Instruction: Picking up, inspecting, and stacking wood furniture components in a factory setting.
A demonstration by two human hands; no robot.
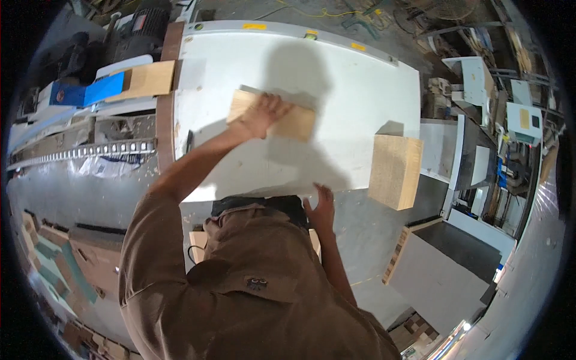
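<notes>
On the white-topped table lies a small flat wooden board (300, 124), pale and rectangular. My left hand (264, 115) spans the board from above, with its fingers bent at the far edge and the thumb near the close edge. Part of the board is hidden under that hand. My right hand (321, 208) hangs just in front of the table's near edge, fingers apart and holding nothing. To the right of it, at the table's right front corner, stands a stack of pale wooden boards (396, 171).
A long spirit level (288, 35) lies along the far edge of the white tabletop (228, 60). A small dark object (189, 141) rests near its left edge. Left are a wooden panel with a blue piece (105, 87) and a motor (144, 27). A grey-topped box (441, 270) stands at right.
</notes>
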